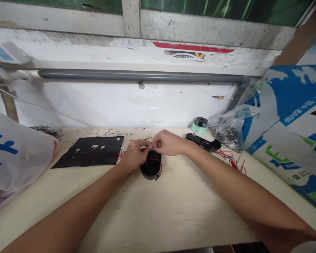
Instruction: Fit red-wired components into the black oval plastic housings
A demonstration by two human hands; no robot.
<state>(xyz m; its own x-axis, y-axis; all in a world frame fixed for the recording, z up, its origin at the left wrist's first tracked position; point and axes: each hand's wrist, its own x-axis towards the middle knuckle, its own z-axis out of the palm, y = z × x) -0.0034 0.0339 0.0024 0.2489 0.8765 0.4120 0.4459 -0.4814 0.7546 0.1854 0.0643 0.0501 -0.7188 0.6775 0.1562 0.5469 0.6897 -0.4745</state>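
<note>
A black plastic housing [150,170] with a rounded, hollow near end lies on the table in front of me. Across it loops a thin red wire [156,160], ending by a small dark piece at the right rim. My left hand [135,153] is at the housing's upper left, thumb and forefinger pinched together. Coming from the right, my right hand [168,142] is closed in a pinch at the far end, fingertips almost touching the left ones. A tiny metallic bit shows between the fingertips; its kind is too small to tell.
A black sheet [86,153] with small white parts lies left. To the right are another black housing [203,142], loose red wires [235,161], a tape roll [199,125] and a clear bag [230,135] of small metal parts. A white bag [18,158] and blue-white packaging [292,133] flank the table.
</note>
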